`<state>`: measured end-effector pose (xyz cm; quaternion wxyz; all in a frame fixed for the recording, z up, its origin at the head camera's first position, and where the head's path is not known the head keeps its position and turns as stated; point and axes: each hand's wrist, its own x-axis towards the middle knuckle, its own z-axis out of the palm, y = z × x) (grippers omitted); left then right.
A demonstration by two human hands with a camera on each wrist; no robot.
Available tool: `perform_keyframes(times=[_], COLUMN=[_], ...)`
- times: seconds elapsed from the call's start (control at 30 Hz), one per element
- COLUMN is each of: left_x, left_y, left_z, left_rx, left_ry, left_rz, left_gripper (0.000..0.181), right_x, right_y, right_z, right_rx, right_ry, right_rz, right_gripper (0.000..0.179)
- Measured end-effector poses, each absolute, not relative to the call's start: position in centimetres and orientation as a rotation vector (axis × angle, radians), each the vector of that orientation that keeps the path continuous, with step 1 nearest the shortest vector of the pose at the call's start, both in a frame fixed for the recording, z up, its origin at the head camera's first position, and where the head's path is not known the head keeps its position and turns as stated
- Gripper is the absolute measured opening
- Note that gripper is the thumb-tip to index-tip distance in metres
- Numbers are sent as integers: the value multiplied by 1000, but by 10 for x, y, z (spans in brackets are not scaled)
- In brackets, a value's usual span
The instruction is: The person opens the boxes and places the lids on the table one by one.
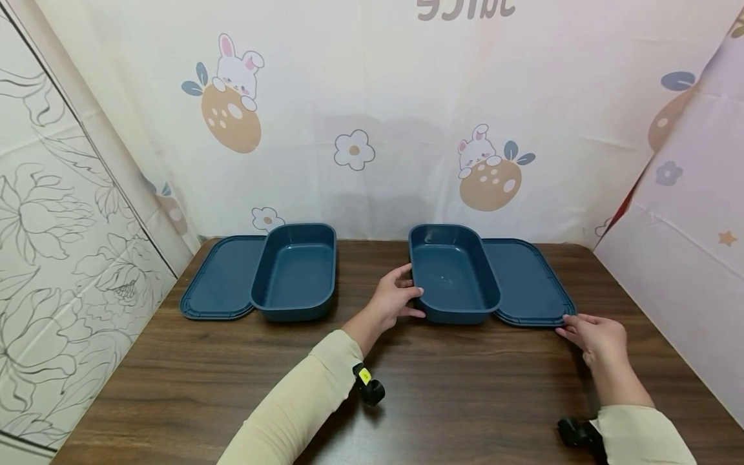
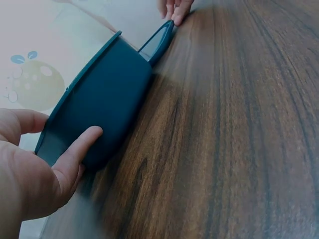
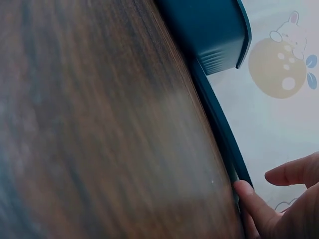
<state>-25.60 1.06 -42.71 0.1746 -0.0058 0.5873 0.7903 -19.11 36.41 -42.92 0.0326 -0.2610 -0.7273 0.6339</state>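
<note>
In the head view, a deep blue rectangular container (image 1: 453, 278) stands right of the middle of the table, its inside facing up with nothing in it. My left hand (image 1: 392, 300) touches its left side and near corner, fingers spread along the rim and outer wall. A flat blue lid (image 1: 526, 284) lies against the container's right side. At the lid's near right corner my right hand (image 1: 599, 336) touches the edge. The right wrist view shows one fingertip (image 3: 243, 188) against the lid's edge and another finger apart from it.
A second blue container (image 1: 296, 274) stands on the left, beside a matching lid (image 1: 223, 278). The brown wooden table (image 1: 453, 387) reaches back to a printed cloth (image 1: 354, 77). A patterned panel (image 1: 70, 226) borders the left, white cloth (image 1: 686, 258) the right.
</note>
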Motion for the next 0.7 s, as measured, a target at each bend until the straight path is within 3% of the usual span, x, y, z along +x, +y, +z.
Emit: perform_keyframes(times=[0.7], left_x=[-244], left_y=[1], left_z=[-427], left_rx=[47], left_ry=[1974], left_rz=[2089], left_gripper=[51], right_x=[-189], right_y=[358], right_z=[-421], right_rx=[-704], right_ry=[-2513], right_rz=[1825], right_gripper=[67])
